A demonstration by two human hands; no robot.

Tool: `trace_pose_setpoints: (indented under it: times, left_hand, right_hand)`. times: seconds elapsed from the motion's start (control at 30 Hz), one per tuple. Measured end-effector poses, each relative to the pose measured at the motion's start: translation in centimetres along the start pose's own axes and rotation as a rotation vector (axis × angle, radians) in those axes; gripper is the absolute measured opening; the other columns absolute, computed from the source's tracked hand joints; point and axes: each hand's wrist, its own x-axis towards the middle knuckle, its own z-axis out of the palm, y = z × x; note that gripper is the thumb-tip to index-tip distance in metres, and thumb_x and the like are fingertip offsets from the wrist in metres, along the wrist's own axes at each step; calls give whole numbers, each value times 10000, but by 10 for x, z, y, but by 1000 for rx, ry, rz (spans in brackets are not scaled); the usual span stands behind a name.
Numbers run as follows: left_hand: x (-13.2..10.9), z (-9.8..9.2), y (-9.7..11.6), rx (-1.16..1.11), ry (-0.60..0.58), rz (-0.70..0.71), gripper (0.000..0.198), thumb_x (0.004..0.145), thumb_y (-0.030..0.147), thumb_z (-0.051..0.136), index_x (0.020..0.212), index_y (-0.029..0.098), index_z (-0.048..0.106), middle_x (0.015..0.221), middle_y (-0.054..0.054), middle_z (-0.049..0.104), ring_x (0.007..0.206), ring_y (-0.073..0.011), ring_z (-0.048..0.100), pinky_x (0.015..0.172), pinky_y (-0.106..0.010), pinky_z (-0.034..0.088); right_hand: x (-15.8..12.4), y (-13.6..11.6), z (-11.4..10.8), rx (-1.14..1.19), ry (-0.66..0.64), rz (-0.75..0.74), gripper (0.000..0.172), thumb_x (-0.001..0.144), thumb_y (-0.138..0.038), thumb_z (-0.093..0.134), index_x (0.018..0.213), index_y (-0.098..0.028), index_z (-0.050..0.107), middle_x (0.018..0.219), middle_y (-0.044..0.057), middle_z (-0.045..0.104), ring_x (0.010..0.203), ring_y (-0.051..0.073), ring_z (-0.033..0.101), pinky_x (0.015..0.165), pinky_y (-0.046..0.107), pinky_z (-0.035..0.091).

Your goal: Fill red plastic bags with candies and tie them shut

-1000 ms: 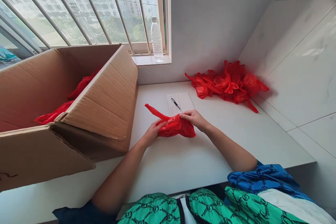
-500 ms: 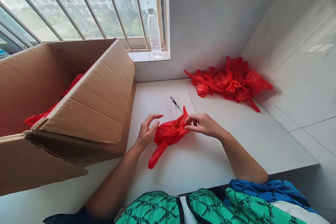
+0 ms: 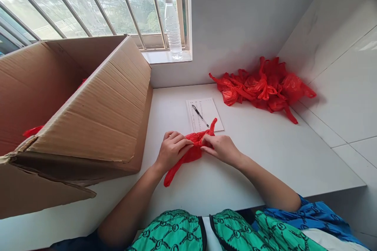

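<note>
A crumpled red plastic bag (image 3: pixel 191 154) lies on the white table in front of me, one handle trailing toward the near left and another tip pointing up at the right. My left hand (image 3: pixel 174 150) is over its left part, fingers pinched on the plastic. On the bag's right side, my right hand (image 3: pixel 221 148) has thumb and fingers closed on it. The two hands' fingertips are close together near the bag's middle, and they partly hide it.
A large open cardboard box (image 3: pixel 100 113) with red plastic inside stands at the left. Behind the hands lie a paper sheet (image 3: pixel 210 106) and a pen (image 3: pixel 199 115). Red bags (image 3: pixel 265 86) are heaped by the back wall. A water bottle (image 3: pixel 173 29) stands on the windowsill.
My left hand has moved right and closed on the bag, where it was open beside it. My right hand has shifted slightly toward the bag's middle. The view has tilted a little.
</note>
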Motion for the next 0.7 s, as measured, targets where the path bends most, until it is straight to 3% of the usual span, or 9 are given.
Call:
trace_pose_setpoints:
  times: [0.2, 0.37, 0.43, 0.53, 0.63, 0.7]
  left_hand:
    - [0, -22, -21, 9, 225, -196, 192, 957, 307, 556, 829, 214, 664, 740, 3, 665, 748, -166, 590, 869, -351, 388]
    - [-1, -28, -16, -155, 292, -298, 179, 973, 309, 507, 1035, 201, 636, 1008, -44, 674, 986, -192, 612, 893, -335, 448]
    - [0, -27, -3, -214, 252, -242, 238, 988, 296, 455, 1154, 206, 600, 1159, -71, 640, 1116, -207, 578, 960, -360, 445]
    - [3, -22, 14, -147, 64, -35, 294, 948, 362, 539, 1206, 234, 602, 1245, -82, 623, 1141, -239, 561, 1008, -416, 404]
    - [4, -16, 20, -51, -69, 142, 329, 866, 422, 670, 1149, 255, 652, 1139, -62, 678, 982, -224, 602, 966, -418, 403]
    - [3, -13, 18, -26, -68, 167, 166, 900, 338, 638, 1039, 262, 689, 973, -26, 710, 847, -178, 611, 928, -388, 414]
  right_hand:
    - [-12, 16, -54, 224, -117, 126, 159, 940, -354, 559, 829, -250, 604, 622, -47, 575, 538, 119, 478, 542, 239, 357]
    - [-15, 17, -67, 276, -119, 135, 225, 865, -441, 657, 781, -234, 638, 864, 11, 672, 706, 150, 583, 620, 264, 433]
    - [-12, 8, -59, 299, -55, 118, 245, 869, -474, 650, 851, -230, 654, 902, 25, 684, 770, 166, 610, 659, 274, 451]
    - [-6, -4, -39, 260, -2, 96, 239, 890, -455, 631, 920, -219, 652, 862, 22, 690, 757, 168, 615, 668, 279, 453]
    - [-3, -7, -21, 217, -68, 24, 154, 877, -356, 662, 965, -230, 670, 871, 6, 706, 762, 160, 625, 697, 275, 457]
    - [-3, -6, -17, 224, -105, -15, 106, 886, -311, 651, 957, -240, 685, 889, 0, 712, 775, 156, 631, 711, 271, 458]
